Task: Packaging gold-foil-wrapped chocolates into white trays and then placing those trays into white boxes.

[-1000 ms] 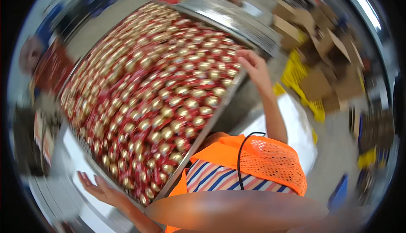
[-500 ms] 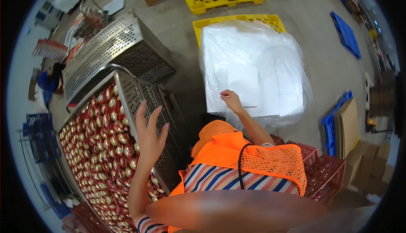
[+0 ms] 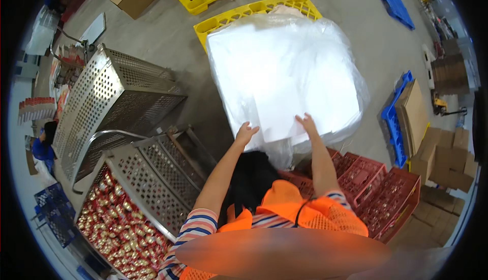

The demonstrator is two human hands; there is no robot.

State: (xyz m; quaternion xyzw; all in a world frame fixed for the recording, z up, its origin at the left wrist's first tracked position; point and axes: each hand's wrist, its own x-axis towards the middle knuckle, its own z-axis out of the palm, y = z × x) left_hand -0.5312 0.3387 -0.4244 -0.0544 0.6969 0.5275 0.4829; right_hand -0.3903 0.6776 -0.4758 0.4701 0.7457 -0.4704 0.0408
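Both my hands reach forward over a stack of white sheets (image 3: 320,89) loosely wrapped in clear plastic film. A smaller white rectangular sheet (image 3: 277,115) lies on top at the near side, between my hands. My left hand (image 3: 246,133) is at its left edge, thumb and forefinger apart. At the right edge is my right hand (image 3: 308,125), also with fingers apart, its fingertips by the sheet. Glare washes out the stack's surface, so exact contact is hard to see. Under the stack is a yellow plastic pallet (image 3: 203,27).
To my left stands a perforated metal bin (image 3: 147,170) of red-and-gold wrapped pieces, with another perforated metal bin (image 3: 119,89) beyond it. Red crates (image 3: 363,173) are at my right. Farther right are a blue pallet (image 3: 394,122) and cardboard boxes (image 3: 442,153).
My left hand has moved from above the bin of wrapped pieces to the white stack. My right hand has shifted right, and the smaller sheet lies nearer me. The view has turned rightward.
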